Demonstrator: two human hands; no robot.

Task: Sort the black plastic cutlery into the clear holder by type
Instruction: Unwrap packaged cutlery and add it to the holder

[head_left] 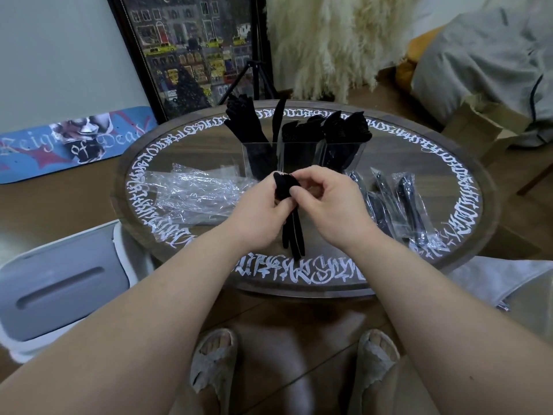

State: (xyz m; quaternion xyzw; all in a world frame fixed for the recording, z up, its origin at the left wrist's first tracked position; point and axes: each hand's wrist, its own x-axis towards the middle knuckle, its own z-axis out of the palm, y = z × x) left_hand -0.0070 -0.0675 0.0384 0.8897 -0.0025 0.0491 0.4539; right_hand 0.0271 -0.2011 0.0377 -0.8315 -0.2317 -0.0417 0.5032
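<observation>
Round glass counter (449, 175): both hands' fingers (302, 191) pinch a light, stiff, slick cutlery bundle (291, 226) near its heads; grip mid-handle.

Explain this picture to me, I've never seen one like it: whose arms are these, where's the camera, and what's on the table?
No machine here: a person wears a camera on the head, so you look down their own arms. Both hands meet over a round table. The left hand and right hand each pinch a small bundle of black cutlery. Behind stands a clear holder already stocked with cutlery. Empty wrappers lie to the left, sealed packs to the right.
</observation>
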